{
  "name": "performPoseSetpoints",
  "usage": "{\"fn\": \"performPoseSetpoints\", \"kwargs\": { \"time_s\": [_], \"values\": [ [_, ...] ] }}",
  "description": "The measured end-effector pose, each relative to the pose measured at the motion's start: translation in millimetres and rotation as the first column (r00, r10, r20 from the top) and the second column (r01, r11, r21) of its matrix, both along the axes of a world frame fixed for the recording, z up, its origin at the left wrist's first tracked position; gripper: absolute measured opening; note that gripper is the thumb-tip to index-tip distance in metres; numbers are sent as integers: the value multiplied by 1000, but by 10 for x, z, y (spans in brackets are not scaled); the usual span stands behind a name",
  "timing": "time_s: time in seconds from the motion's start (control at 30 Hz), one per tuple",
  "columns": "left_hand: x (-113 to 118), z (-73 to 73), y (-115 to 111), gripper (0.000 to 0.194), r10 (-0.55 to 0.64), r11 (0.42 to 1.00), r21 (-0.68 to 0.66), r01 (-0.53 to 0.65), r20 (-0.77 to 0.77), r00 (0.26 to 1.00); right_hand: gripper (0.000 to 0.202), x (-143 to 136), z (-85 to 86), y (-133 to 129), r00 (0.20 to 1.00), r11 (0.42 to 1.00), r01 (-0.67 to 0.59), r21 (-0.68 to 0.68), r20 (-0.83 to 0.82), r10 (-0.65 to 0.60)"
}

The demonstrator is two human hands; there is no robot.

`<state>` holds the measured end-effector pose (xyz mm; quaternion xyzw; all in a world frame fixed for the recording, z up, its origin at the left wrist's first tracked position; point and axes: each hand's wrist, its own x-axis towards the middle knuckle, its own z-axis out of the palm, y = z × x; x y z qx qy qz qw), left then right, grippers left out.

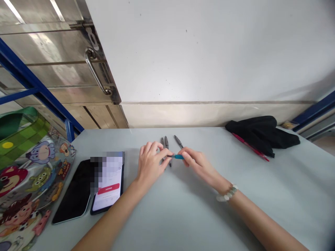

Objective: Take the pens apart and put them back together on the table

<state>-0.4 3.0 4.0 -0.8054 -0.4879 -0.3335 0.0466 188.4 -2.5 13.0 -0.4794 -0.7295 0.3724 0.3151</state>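
A blue pen [179, 157] lies level between my two hands, above the grey table. My right hand [196, 163] grips its blue body between thumb and fingers. At the pen's left end, the thumb and index finger of my left hand [151, 160] pinch the narrow tip. Two dark pens [166, 142] lie side by side on the table, partly covered by my left hand. Another dark pen [178, 141] rests slanted just beyond my right fingers.
At the left lie a black tablet [74, 191] and a phone with a lit screen [111, 188], beside a cartoon-print bag [39, 174]. A black cloth [261, 132] and red pen [250, 147] lie at the back right. A white wall [209, 52] stands behind the table [167, 216].
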Motion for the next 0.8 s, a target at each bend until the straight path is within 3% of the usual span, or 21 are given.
{"fn": "performPoseSetpoints", "kwargs": {
  "time_s": [0.1,0.2,0.3,0.4,0.47,0.6,0.8],
  "values": [
    [17,41,-16,5,78,996,-38,-76,34,996,51,50,77,27,967,996,-6,-85,-253,-16],
    [27,43,-5,5,99,990,-111,-83,147,984,46,107,63,90,876,981,42,-187,-465,-126],
    [45,30,6,5,89,987,-157,-44,296,951,34,120,-39,138,795,939,74,-335,-548,-258],
    [71,27,-22,4,24,991,-129,25,361,932,31,71,-134,138,742,880,-8,-474,-593,-312],
    [89,24,-61,5,-47,996,-52,69,339,940,30,26,-152,119,705,844,-101,-527,-636,-313],
    [112,-13,-137,12,-221,973,97,208,147,964,23,-25,-106,73,631,780,-283,-558,-721,-287],
    [106,-68,-142,22,-252,961,127,246,37,967,26,-82,-91,9,636,798,-260,-544,-718,-283]
  ]
}}
